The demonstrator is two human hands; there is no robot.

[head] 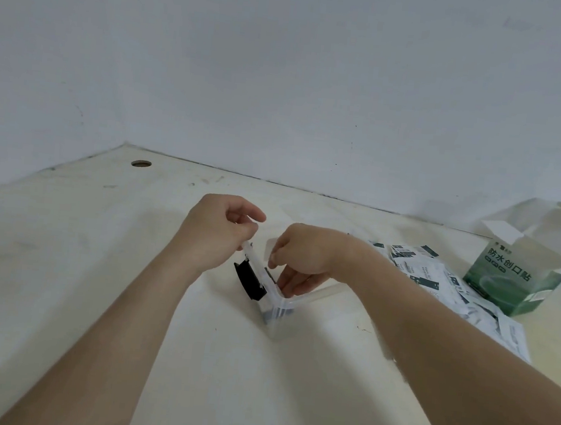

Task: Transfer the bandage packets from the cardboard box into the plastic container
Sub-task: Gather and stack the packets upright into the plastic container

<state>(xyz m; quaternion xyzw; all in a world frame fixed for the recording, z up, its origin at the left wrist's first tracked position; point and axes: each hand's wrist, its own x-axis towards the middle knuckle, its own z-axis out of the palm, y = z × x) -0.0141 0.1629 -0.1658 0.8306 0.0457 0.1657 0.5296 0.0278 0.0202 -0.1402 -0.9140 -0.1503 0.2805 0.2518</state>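
Left hand (219, 230) pinches the lid (252, 267) upright, keeping the container (279, 315) open. Right hand (302, 252) reaches inside, apparently seating packets (437, 278); its grip cannot be told. Most packets lie heaped beside the opened box (512, 279).

Plain office-style workspace: a pale, scuffed counter (96, 263) with a round cable hole (141, 164) fits into the corner of bare white walls (285, 75).

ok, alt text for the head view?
A person's right hand reaches into a clear plastic container while the left hand holds its lid up. Loose bandage packets lie on the table beside an open green cardboard box.
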